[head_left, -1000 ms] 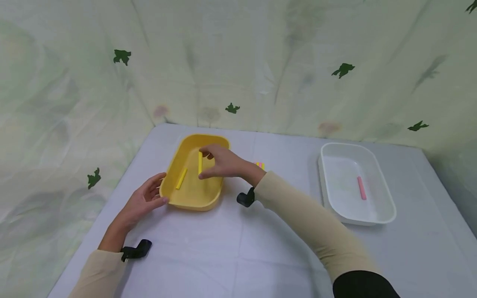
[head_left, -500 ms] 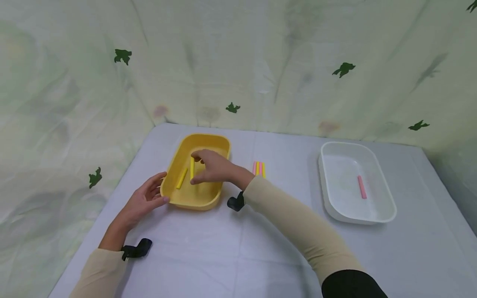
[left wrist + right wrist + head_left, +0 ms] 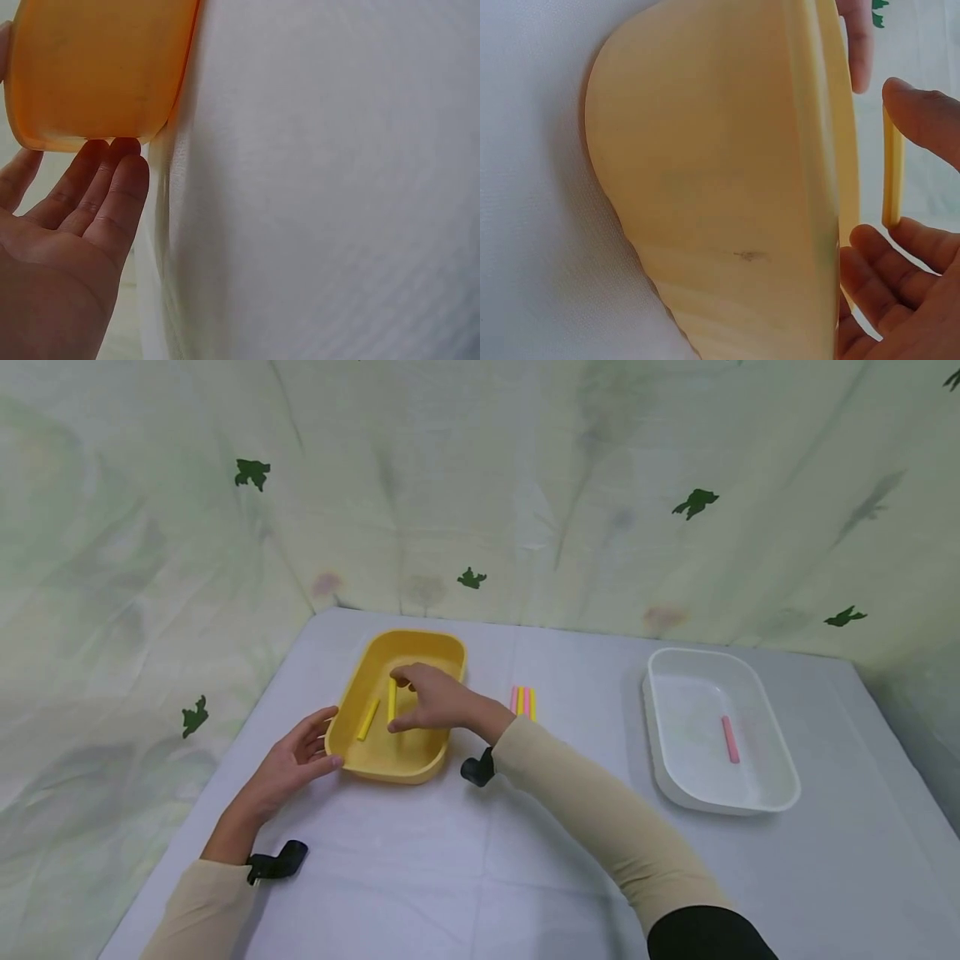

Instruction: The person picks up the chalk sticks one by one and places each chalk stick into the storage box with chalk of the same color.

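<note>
My right hand (image 3: 442, 697) is over the yellow tray (image 3: 408, 758), pinching a yellow stick (image 3: 392, 700) by its ends between thumb and fingertip. That held stick (image 3: 893, 169) shows lengthwise beyond the rim in the right wrist view. Left of it, a second yellow stick (image 3: 367, 720) lies slanted on the tray floor. At the tray's left side is my left hand (image 3: 292, 762), thumb by the near corner and fingers along the outer wall. In the left wrist view those fingers (image 3: 124, 195) extend fairly straight, tips right at the wall.
Just right of the yellow tray, several pink and yellow sticks (image 3: 523, 702) lie side by side in a row, partly behind the right forearm. A white tray (image 3: 675, 789) stands farther right with one pink stick (image 3: 731, 740) in it. A printed curtain hangs behind the table.
My right hand has shifted slightly left and toward me with the yellow stick, uncovering more of the stick row. Over the last half second it has barely moved. The left hand stays put.
</note>
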The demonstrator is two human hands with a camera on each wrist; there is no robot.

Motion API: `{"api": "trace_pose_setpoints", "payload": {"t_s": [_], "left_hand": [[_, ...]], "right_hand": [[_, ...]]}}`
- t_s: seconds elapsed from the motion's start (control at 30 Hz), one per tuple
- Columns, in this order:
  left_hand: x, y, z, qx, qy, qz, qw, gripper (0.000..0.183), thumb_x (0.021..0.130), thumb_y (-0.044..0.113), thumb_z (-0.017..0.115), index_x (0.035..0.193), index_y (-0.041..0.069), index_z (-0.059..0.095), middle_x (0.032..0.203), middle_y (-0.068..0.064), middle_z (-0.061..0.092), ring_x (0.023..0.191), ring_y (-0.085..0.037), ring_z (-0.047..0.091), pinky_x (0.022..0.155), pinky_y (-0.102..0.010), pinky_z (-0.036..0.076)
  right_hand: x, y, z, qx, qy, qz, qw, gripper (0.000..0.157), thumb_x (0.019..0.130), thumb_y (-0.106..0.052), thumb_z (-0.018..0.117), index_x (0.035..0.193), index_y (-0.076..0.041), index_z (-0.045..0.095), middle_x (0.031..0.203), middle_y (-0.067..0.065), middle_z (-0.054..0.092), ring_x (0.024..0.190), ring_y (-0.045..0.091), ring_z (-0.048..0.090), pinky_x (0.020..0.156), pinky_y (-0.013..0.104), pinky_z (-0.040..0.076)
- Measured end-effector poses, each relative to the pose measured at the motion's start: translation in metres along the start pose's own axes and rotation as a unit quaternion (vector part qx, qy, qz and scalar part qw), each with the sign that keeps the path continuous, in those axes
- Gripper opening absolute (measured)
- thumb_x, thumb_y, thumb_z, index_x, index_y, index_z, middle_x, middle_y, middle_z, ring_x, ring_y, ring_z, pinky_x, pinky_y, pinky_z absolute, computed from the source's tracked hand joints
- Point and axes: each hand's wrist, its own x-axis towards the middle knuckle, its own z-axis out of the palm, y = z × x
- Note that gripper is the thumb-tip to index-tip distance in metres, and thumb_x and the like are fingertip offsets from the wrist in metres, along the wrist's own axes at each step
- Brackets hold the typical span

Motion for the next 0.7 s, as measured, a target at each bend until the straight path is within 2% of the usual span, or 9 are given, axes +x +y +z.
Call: {"api": "trace_pose_setpoints", "payload": {"t_s": [0.23, 0.43, 0.7], "left_hand": [[-0.0005, 0.0005, 0.0002, 0.002, 0.003, -0.004, 1.0, 0.079, 0.094, 0.022, 0.068, 0.158, 0.016, 0.021, 0.16, -0.021, 0.031, 0.141, -0.04, 0.038, 0.089, -0.002, 0.042], [-0.0013, 0.0013, 0.0002, 0.001, -0.001, -0.004, 1.0, 0.079, 0.094, 0.022, 0.067, 0.158, 0.016, 0.021, 0.16, -0.022, 0.03, 0.141, -0.042, 0.038, 0.088, -0.002, 0.042], [-0.0004, 0.0006, -0.0004, 0.005, -0.003, -0.002, 1.0, 0.079, 0.095, 0.023, 0.067, 0.158, 0.018, 0.021, 0.16, -0.02, 0.031, 0.141, -0.041, 0.038, 0.089, -0.002, 0.042]], "right_hand": [[0.0012, -0.0018, -0.0006, -0.02, -0.006, 0.007, 1.0, 0.08, 0.084, -0.04, 0.077, 0.147, -0.007, 0.042, 0.145, 0.009, 0.052, 0.133, 0.023, 0.051, 0.111, 0.03, 0.044], [0.0043, -0.0044, 0.0013, -0.036, -0.02, 0.021, 0.999, 0.079, 0.084, -0.043, 0.076, 0.147, -0.008, 0.044, 0.147, 0.011, 0.049, 0.134, 0.022, 0.047, 0.116, 0.034, 0.039], [0.0083, -0.0071, 0.004, -0.047, -0.004, 0.036, 0.998, 0.084, 0.086, -0.052, 0.071, 0.152, -0.012, 0.037, 0.155, 0.009, 0.041, 0.142, 0.023, 0.04, 0.12, 0.036, 0.035]]}}
